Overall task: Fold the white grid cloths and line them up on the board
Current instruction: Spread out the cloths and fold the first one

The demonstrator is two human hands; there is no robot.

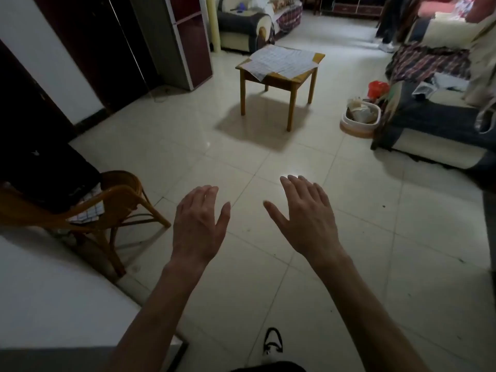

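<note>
Both hands — left hand (198, 226) and right hand (306, 218) — hover spread and empty above the floor (375, 237), well short of the counter (279, 79) — white grid cloths (281, 61) lie unfolded across it.

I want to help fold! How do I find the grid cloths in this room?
Look across the tiled floor to the small wooden table standing alone between the sofas. The white grid cloths lie spread flat on top, overhanging its edges. Nothing else is on that table.
</note>
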